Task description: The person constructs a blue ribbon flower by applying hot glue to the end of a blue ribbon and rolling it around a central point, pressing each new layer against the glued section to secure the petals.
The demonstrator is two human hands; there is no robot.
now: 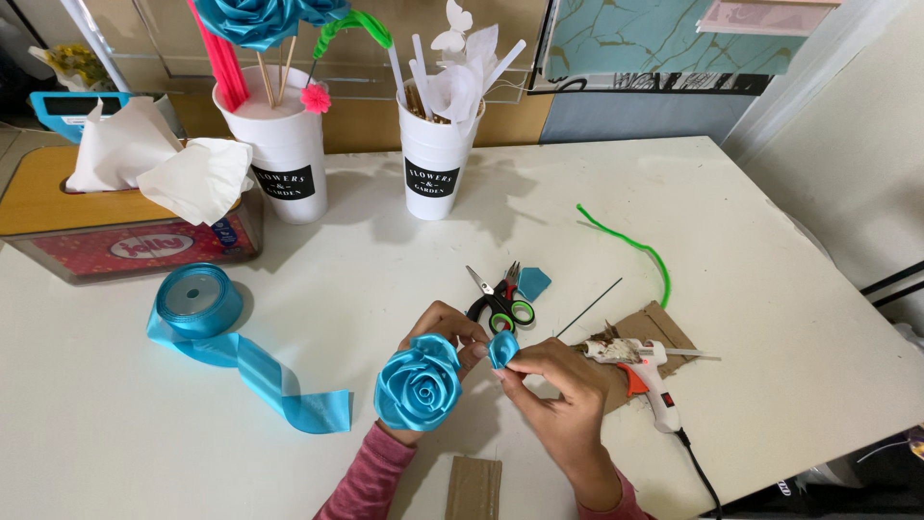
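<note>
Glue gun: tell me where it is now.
The glue gun lies on the table's right side, on brown cardboard, just right of the right hand.

Turquoise ribbon rose [418, 388], green pipe cleaner [635, 247]

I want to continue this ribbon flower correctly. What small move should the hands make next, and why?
Probably bring the small folded ribbon piece against the outer edge of the blue ribbon rose. The right hand pinches that piece right beside the rose, which the left hand holds, and the two are not yet clearly joined. The glue gun lies close on the cardboard.
</note>
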